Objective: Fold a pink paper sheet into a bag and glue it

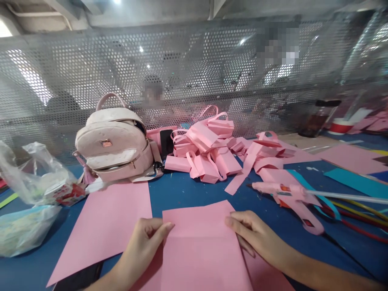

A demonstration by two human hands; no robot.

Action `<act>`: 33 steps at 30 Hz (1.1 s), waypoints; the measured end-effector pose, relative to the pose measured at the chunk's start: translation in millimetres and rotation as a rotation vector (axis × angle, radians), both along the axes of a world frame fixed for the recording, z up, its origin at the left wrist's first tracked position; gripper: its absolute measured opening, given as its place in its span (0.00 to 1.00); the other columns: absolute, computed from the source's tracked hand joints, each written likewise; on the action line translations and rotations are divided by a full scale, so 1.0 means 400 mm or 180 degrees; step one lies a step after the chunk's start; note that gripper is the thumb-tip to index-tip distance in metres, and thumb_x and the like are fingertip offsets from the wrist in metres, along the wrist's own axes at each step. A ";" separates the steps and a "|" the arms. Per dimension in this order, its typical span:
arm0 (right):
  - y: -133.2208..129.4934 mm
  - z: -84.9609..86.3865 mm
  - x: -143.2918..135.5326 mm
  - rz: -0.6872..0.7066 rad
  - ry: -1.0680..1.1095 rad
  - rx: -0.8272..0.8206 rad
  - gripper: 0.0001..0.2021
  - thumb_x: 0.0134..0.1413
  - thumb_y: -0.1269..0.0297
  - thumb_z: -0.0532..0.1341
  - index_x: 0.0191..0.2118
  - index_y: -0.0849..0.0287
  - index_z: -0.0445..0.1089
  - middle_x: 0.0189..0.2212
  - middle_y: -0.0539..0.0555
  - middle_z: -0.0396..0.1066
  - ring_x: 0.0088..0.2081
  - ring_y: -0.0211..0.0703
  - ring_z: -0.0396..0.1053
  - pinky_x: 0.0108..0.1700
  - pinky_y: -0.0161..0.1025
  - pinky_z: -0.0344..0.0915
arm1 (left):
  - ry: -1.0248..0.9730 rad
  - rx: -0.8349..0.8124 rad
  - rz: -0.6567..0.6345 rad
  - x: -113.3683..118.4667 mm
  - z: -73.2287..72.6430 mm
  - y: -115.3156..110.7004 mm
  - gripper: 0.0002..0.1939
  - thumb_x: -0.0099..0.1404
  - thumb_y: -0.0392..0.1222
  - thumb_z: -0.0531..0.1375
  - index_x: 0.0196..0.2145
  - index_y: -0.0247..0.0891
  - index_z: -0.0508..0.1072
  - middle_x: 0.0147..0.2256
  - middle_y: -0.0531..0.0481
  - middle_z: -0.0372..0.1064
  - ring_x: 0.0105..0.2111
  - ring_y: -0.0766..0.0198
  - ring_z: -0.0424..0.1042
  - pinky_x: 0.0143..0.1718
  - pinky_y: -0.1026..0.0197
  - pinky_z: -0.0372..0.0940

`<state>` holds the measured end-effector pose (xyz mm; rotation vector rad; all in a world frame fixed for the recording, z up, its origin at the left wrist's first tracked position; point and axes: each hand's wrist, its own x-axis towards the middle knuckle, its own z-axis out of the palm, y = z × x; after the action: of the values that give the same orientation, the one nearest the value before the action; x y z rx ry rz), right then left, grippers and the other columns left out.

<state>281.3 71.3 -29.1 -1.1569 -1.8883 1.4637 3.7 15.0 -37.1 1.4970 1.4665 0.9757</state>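
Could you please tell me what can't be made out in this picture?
All in the head view:
Near end of the held pink paper: cut off by the bottom edge.
Dark object: mostly covered by the flat pink sheet.
Contents of the backpack: hidden by its walls.
Details behind the perforated panel: obscured by mesh and blur.

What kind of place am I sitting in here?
Probably a paper-craft workshop: a glue gun and a pile of small pink paper bags lie on the blue worktable, and a perforated metal partition stands behind.
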 end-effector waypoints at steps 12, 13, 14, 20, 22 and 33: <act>-0.016 -0.001 -0.007 0.0210 -0.0136 -0.0240 0.38 0.51 0.22 0.51 0.13 0.54 0.49 0.06 0.44 0.48 0.11 0.29 0.43 0.18 0.35 0.38 | -0.0028 0.0062 0.0123 0.006 0.006 0.003 0.31 0.63 0.69 0.53 0.19 0.43 0.46 0.22 0.57 0.37 0.23 0.68 0.38 0.23 0.62 0.40; -0.017 -0.001 -0.007 0.0220 -0.0133 -0.0280 0.38 0.51 0.22 0.50 0.13 0.54 0.50 0.06 0.45 0.51 0.11 0.29 0.45 0.18 0.35 0.40 | -0.0037 0.0060 0.0144 0.006 0.006 0.004 0.32 0.63 0.69 0.53 0.19 0.43 0.46 0.22 0.57 0.37 0.23 0.68 0.39 0.22 0.62 0.40; -0.018 -0.001 -0.006 0.0242 -0.0141 -0.0312 0.39 0.51 0.22 0.49 0.13 0.55 0.51 0.07 0.46 0.53 0.11 0.30 0.48 0.19 0.35 0.41 | -0.0044 0.0065 0.0169 0.005 0.005 0.004 0.32 0.63 0.70 0.53 0.19 0.43 0.45 0.22 0.58 0.37 0.23 0.68 0.39 0.22 0.62 0.40; -0.033 0.008 -0.007 0.0164 -0.0387 -0.0197 0.39 0.51 0.22 0.49 0.12 0.55 0.50 0.06 0.46 0.52 0.11 0.30 0.49 0.19 0.34 0.45 | -0.0049 0.0141 0.0285 0.004 0.005 0.008 0.32 0.63 0.69 0.54 0.19 0.43 0.46 0.21 0.58 0.36 0.22 0.68 0.39 0.22 0.62 0.40; -0.033 0.005 -0.007 0.0053 -0.0341 -0.0211 0.39 0.50 0.21 0.49 0.13 0.54 0.49 0.06 0.46 0.50 0.11 0.30 0.47 0.18 0.34 0.42 | -0.0049 0.0166 0.0295 0.006 0.007 0.005 0.32 0.63 0.69 0.53 0.19 0.43 0.46 0.22 0.58 0.36 0.23 0.68 0.39 0.22 0.62 0.40; -0.027 0.011 -0.007 0.0093 -0.0435 0.0055 0.39 0.51 0.22 0.51 0.13 0.53 0.45 0.06 0.44 0.46 0.12 0.30 0.45 0.20 0.35 0.46 | 0.0049 0.0386 0.0382 0.000 0.005 0.009 0.28 0.66 0.61 0.53 0.18 0.42 0.49 0.20 0.58 0.40 0.22 0.68 0.42 0.23 0.62 0.43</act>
<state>278.6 60.7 -24.6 -1.2548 -2.0128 1.4127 3.6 18.4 -35.1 1.5189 1.5464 1.1453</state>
